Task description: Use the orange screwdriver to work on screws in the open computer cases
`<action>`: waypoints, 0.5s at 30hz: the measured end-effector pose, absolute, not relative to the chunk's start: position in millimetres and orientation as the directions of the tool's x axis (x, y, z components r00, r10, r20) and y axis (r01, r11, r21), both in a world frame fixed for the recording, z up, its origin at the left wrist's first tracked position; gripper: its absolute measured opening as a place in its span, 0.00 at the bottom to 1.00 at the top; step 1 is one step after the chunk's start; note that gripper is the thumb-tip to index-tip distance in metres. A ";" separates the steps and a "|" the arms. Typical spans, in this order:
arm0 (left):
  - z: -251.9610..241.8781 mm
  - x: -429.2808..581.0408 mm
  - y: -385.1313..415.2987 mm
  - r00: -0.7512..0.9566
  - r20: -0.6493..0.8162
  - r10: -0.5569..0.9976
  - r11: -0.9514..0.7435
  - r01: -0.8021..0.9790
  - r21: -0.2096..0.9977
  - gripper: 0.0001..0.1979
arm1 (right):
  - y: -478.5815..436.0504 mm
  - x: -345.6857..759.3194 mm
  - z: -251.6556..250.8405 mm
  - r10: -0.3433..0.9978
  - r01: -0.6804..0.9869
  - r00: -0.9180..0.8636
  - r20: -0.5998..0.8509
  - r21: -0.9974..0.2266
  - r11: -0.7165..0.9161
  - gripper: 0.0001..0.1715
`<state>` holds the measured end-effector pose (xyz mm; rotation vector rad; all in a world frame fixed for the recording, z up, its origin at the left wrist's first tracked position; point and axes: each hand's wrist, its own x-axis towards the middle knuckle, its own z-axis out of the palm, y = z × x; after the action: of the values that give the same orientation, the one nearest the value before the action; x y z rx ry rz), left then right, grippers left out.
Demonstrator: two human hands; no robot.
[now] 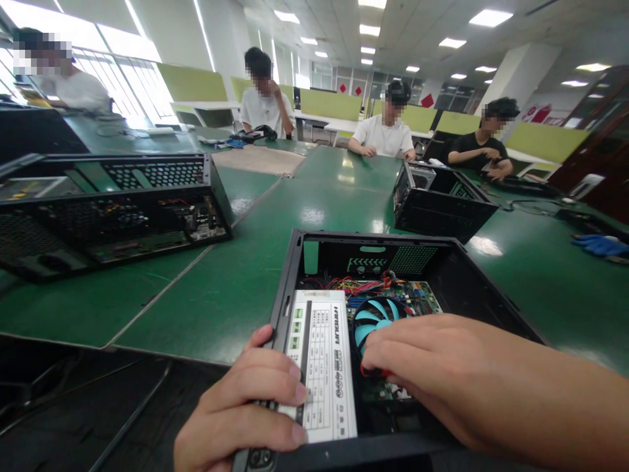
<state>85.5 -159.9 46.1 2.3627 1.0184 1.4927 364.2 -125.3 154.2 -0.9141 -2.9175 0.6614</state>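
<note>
A black open computer case [491, 295] lies in front of me at the table's near edge. My left hand [246, 406] is wrapped round its left wall, fingertips resting on the white-labelled power supply [327, 354]. Inside the case, my right hand [432, 367] reaches down over the CPU fan [376, 314], which has light blue blades. Its fingers are curled together at the fan's lower edge, near a bit of red; the fingertips and whatever they hold are hidden. Behind the fan, coloured wires [373, 284] run across the green motherboard [425, 295].
Another open computer case [113, 223] stands on the green table [275, 210] at left, and a third case [442, 203] is farther back at right. Blue gloves [599, 244] lie at the right edge. Several people sit round the far sides.
</note>
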 end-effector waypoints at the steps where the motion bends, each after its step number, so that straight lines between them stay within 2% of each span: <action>1: 44.4 84.1 -159.2 0.284 0.735 0.615 -0.766 0.437 0.472 0.06 | -125.2 365.5 153.9 0.554 0.549 -0.824 -0.114 -0.397 0.735 0.11; 5: 39.2 79.6 -156.0 0.348 0.751 0.561 -0.820 0.357 0.448 0.09 | -122.0 366.7 148.9 0.542 0.532 -0.835 -0.096 -0.392 0.751 0.10; 7: 39.1 79.4 -155.3 0.353 0.753 0.555 -0.826 0.346 0.446 0.10 | -119.6 364.6 142.8 0.535 0.522 -0.842 -0.066 -0.344 0.780 0.07; 8: 39.5 79.6 -155.2 0.359 0.749 0.557 -0.825 0.344 0.448 0.10 | -118.8 362.6 139.0 0.541 0.529 -0.840 -0.044 -0.289 0.798 0.03; 9: 40.0 79.8 -155.3 0.368 0.745 0.556 -0.826 0.340 0.449 0.11 | -118.5 360.0 135.1 0.551 0.541 -0.834 -0.018 -0.218 0.812 0.03; 12: 39.5 78.5 -155.0 0.396 0.739 0.546 -0.835 0.333 0.438 0.15 | -121.6 349.9 127.3 0.578 0.577 -0.815 0.055 -0.025 0.816 0.14; 13: 38.8 77.1 -154.3 0.405 0.741 0.536 -0.841 0.333 0.426 0.16 | -123.7 347.3 127.8 0.578 0.579 -0.814 0.056 -0.009 0.816 0.14; 15: 38.7 73.1 -151.7 0.437 0.756 0.487 -0.870 0.322 0.374 0.15 | -128.0 348.2 135.7 0.560 0.557 -0.828 0.033 -0.079 0.827 0.09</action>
<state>73.1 -151.7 38.7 2.5113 0.7142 1.4097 348.2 -128.0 135.7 -0.9025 -2.9498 0.1013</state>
